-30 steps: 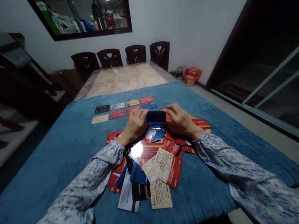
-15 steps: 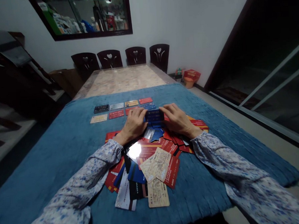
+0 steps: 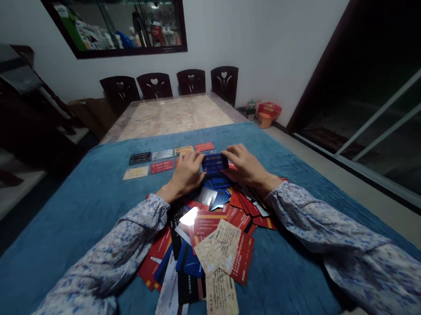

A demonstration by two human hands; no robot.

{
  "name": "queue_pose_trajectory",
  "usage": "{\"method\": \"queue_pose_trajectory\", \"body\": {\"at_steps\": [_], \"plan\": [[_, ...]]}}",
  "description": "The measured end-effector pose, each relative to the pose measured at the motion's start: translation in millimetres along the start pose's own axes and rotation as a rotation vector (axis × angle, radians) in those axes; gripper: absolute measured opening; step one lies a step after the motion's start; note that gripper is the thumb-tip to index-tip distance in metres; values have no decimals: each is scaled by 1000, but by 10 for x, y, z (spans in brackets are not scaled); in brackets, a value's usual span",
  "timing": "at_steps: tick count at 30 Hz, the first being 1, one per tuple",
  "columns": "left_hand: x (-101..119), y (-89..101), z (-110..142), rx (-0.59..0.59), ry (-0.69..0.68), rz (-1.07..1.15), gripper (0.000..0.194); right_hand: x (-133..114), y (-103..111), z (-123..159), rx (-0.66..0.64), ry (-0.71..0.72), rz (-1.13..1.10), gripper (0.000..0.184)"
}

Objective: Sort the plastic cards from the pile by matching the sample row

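Note:
A dark blue card (image 3: pixel 215 162) is held upright above the pile, its printed face toward me. My left hand (image 3: pixel 187 172) pinches its left edge and my right hand (image 3: pixel 245 165) its right edge, both closed on it. I cannot tell whether it is one card or several stacked. Under and in front of my hands lies a loose pile of cards: blue ones (image 3: pixel 222 197), red ones (image 3: pixel 244 257), beige ones (image 3: pixel 221 295) and a silver one (image 3: pixel 207 195). Past my left hand are rows of sorted cards, including a black stack (image 3: pixel 140 158) and a red card (image 3: pixel 161 166).
A blue cloth (image 3: pixel 75 202) covers the near part of the table; its far part shows a beige marbled top (image 3: pixel 173 113). Dark chairs (image 3: pixel 154 85) line the far end. An orange bin (image 3: pixel 265 120) stands on the floor at the right.
My hands still hold the dark blue card, whose face now shows more brightly and tilts more toward me. The view has shifted slightly, so the pile appears lower and nearer.

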State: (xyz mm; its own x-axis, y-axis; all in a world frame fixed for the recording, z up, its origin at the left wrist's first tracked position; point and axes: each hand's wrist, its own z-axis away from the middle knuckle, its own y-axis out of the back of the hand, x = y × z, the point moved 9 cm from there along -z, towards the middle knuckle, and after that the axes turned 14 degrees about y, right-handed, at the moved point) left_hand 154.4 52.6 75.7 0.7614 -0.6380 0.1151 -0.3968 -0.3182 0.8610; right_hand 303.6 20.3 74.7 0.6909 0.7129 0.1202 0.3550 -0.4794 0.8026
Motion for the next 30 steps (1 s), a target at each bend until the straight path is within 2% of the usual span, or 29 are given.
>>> {"method": "queue_pose_trajectory", "body": {"at_steps": [13, 18, 22, 30], "plan": [[-228, -145, -237, -62, 116, 5, 42, 409, -330, -204, -93, 12, -87, 54], [-325, -278, -303, -127, 155, -5, 42, 556, -493, -242, -123, 10, -126, 55], [-380, -365, -345, -194, 209, -31, 42, 671, -627, -261, -195, -22, -159, 55], [-426, -486, -402, -312, 267, -69, 31, 793, -828, -306, -291, -63, -198, 55]]}}
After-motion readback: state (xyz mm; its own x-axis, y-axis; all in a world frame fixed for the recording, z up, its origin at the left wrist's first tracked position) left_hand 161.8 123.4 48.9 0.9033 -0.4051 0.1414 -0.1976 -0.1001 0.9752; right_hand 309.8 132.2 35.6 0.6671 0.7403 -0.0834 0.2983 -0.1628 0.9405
